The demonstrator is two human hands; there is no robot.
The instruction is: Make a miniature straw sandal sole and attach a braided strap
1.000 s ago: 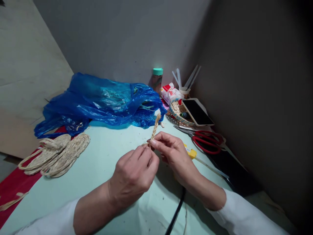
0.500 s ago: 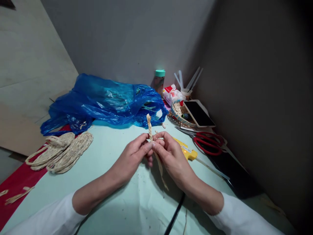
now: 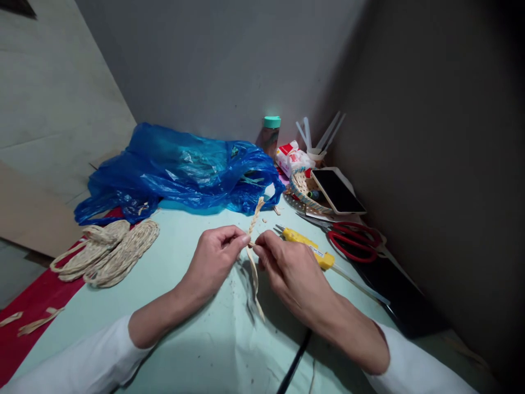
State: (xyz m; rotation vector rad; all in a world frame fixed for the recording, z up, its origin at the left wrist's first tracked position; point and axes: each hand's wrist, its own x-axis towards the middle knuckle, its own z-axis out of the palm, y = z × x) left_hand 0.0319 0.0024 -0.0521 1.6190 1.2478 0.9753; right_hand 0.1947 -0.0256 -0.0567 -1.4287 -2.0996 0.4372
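A short straw braid (image 3: 255, 219) stands up between my two hands over the pale green table (image 3: 184, 328). My left hand (image 3: 215, 260) pinches it from the left with thumb and fingers closed. From the right, my right hand (image 3: 287, 271) pinches the same spot. Loose unbraided strands (image 3: 255, 284) hang down below the pinch toward the table.
A blue plastic bag (image 3: 184, 172) lies behind the hands. Coiled braided straw pieces (image 3: 109, 251) rest at the left. At the right are a yellow glue gun (image 3: 309, 249), red scissors (image 3: 355, 238), a phone (image 3: 338, 191) on a small basket (image 3: 301, 186), and a capped bottle (image 3: 269, 134). A black cable (image 3: 293, 364) runs toward me.
The left hand turned from a fist over the strands to a pinch beside the braid. The braid tip swung from leaning right to left and back. Loose strands now hang below.
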